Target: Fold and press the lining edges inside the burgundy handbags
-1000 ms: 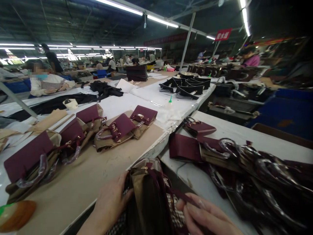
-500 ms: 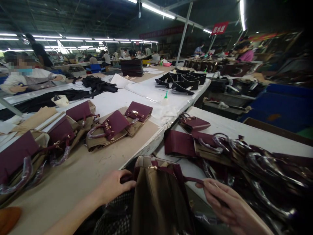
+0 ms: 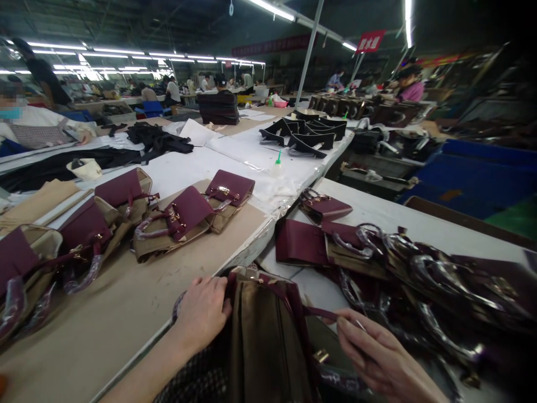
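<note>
A tan and maroon handbag (image 3: 268,341) stands open-side up in front of me, between two tables. My left hand (image 3: 201,313) is closed on the bag's left upper edge. My right hand (image 3: 377,358) pinches a thin maroon strap (image 3: 323,312) that runs from the bag's top to the right. Both hands touch the same bag.
Several maroon handbags (image 3: 184,215) lie in a row on the brown-covered table (image 3: 126,302) to the left. A pile of maroon bags with wrapped handles (image 3: 403,263) covers the white table at right. Black pieces (image 3: 306,137) and a green-capped bottle (image 3: 277,162) lie farther back. People work at distant tables.
The view has dropped and shifted right. My right hand has drawn the strap out to the right, and my left hand has slid up to the bag's top edge.
</note>
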A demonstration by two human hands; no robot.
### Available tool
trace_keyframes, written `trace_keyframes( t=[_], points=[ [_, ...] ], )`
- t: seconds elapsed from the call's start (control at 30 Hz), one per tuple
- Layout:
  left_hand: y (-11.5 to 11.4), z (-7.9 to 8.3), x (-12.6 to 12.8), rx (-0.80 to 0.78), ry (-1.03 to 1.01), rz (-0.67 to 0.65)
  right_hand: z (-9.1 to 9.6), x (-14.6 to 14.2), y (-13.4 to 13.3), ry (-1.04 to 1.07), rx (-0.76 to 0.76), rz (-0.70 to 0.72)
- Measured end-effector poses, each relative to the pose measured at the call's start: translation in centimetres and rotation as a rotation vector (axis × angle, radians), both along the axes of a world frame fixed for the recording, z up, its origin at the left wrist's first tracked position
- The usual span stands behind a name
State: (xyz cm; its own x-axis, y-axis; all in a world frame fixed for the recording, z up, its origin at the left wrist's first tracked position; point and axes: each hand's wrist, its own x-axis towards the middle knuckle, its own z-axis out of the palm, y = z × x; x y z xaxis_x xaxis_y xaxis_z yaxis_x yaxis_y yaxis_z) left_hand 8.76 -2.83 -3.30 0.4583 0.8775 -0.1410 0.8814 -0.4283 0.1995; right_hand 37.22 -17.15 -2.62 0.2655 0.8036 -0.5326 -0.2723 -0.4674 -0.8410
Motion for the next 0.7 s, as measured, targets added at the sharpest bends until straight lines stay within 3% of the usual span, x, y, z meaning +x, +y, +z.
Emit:
trace_keyframes(
  t=[0.13, 0.27, 0.37, 0.47, 0.5, 0.53, 0.57, 0.63, 0.67, 0.7],
  points=[
    [1.2, -0.2, -1.0, -0.085, -0.020, 0.050, -1.5, 1.3, -0.1, 0.064, 0.038, -0.005],
    [1.0, 1.2, -3.2, -0.218, -0.166, 0.060, -3.6, 2.7, 0.9, -0.025, 0.018, -0.090],
    [0.1, 2.9, -3.6, -0.347, -0.402, 0.062, -4.1, 2.5, 1.3, -0.478, 0.059, -0.110],
    [-0.4, 4.3, -2.9, -0.383, -0.527, 0.069, -2.8, 0.0, 0.4, -1.148, 0.366, -0.217],
    [-0.5, 4.6, -2.6, -0.387, -0.537, 0.079, -2.2, -1.4, -0.2, -1.263, 0.492, -0.216],
    [-0.5, 4.8, -2.3, -0.391, -0.539, 0.087, -1.8, -3.0, -0.7, -1.263, 0.611, -0.109],
    [-0.6, 4.9, -2.1, -0.397, -0.538, 0.090, -1.5, -4.8, -1.0, -1.164, 0.705, 0.094],
    [-1.0, 4.7, -1.8, -0.398, -0.553, 0.080, -1.8, -8.3, -0.7, -0.832, 0.727, 0.640],
    [-1.3, 4.5, -1.7, -0.393, -0.566, 0.061, -2.3, -9.9, 0.0, -0.730, 0.648, 0.745],
    [-1.8, 4.3, -1.7, -0.384, -0.572, 0.033, -3.0, -11.2, 1.2, -0.677, 0.569, 0.732]
  ],
)
